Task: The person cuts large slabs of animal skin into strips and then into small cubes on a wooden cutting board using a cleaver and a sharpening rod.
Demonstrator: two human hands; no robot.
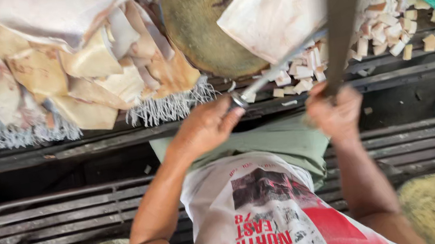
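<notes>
i see my left grip (207,125) closed on a sharpening steel (300,52), my right grip (334,111) closed on a dark knife (341,7) crossing it; beyond, pale cubes (384,29) and a round chopping block (194,20) on the slatted tabletop (86,144).

Slab (275,9) on chopping block (194,20)

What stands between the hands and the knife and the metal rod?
Nothing visible does. The left hand already grips the metal rod, the right hand grips the knife, and the two tools cross in front of the pale cut pieces.
</notes>
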